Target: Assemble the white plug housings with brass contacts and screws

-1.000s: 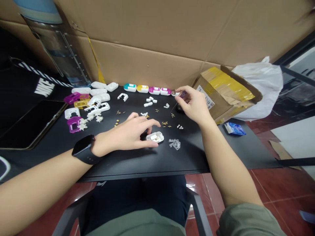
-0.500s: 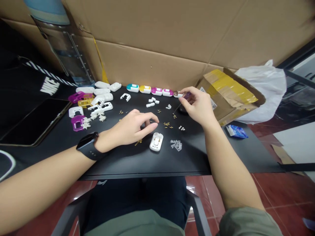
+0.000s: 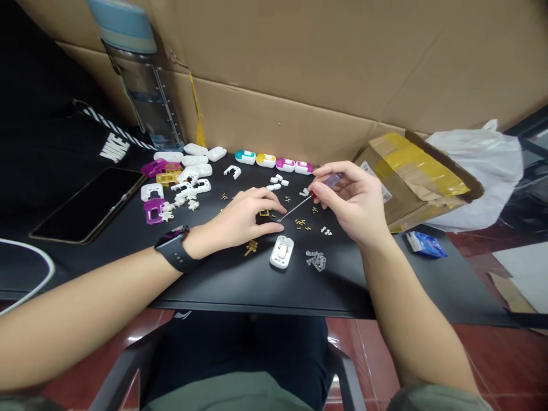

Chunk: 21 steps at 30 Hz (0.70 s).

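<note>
My right hand [image 3: 353,197] is closed around the purple handle of a screwdriver [image 3: 295,208]. Its thin metal shaft slants down to the left, and the tip lies between the thumb and fingers of my left hand. Whether a screw sits on that tip is too small to tell. My left hand [image 3: 244,217] hovers low over the table with thumb and fingers apart, holding nothing I can see. Just below its thumb a white plastic casing [image 3: 281,252] lies with its hollow side up, a small white piece inside. Small brass screws [image 3: 301,222] lie beneath the screwdriver.
Colored casings [image 3: 266,160] line the back. White and purple shells [image 3: 154,211] are piled left, near a tablet [image 3: 88,205] and water bottle [image 3: 149,97]. Clear plastic pieces [image 3: 315,260] and gold metal parts [image 3: 251,246] lie in front. A cardboard box [image 3: 406,188] stands right.
My right hand has brought the screwdriver tip from a screw pile leftward to my left hand. My left thumb and fingers have spread wider. The whole view has shifted slightly.
</note>
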Motion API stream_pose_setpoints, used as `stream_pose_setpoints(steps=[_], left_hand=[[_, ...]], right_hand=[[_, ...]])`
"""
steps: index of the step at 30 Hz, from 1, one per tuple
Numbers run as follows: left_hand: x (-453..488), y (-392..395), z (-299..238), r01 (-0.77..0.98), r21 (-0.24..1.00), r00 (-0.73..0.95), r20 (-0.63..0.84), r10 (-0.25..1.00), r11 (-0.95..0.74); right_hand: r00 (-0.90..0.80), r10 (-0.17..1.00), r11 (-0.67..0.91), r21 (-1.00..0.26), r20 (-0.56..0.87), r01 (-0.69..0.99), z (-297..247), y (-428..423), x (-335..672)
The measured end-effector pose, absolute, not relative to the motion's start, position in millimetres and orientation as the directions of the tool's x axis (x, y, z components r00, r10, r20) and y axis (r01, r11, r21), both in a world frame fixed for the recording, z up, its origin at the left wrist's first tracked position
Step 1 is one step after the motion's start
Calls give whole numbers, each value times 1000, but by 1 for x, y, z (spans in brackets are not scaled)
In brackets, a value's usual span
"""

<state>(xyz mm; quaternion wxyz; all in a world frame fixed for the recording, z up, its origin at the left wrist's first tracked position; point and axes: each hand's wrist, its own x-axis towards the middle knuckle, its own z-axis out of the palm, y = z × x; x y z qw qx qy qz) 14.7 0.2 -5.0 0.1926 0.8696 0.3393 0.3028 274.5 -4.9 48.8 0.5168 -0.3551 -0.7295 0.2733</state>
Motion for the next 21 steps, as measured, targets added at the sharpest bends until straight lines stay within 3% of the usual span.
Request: stream_pose_setpoints(steps=[11,21], left_hand=[[15,0,-6,395,530,587,482,650,-750],[16,1,-9,457,538,636,358,683,-708]], right_hand=[[-247,775,633,-716,582,295,46,-7,274],[-514,681,708,-647,521,282,53,-15,276]])
